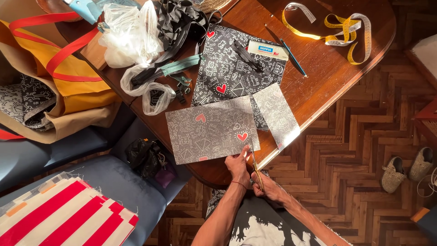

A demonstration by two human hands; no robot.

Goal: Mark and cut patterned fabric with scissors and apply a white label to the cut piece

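A grey printed fabric piece with white doodles and red hearts lies at the near edge of the wooden table. My left hand pinches its lower right corner. My right hand grips gold-handled scissors, the blades pointing up into the fabric's edge. A second, paler strip of the same fabric lies just right of the cut. A darker piece of the print lies farther up the table.
Yellow tape measure and pencils lie at the table's far right. Zippers, plastic bags and black webbing crowd the left. Blue chairs hold a tan-orange bag, a black pouch and red-striped cloth. Shoes rest on parquet.
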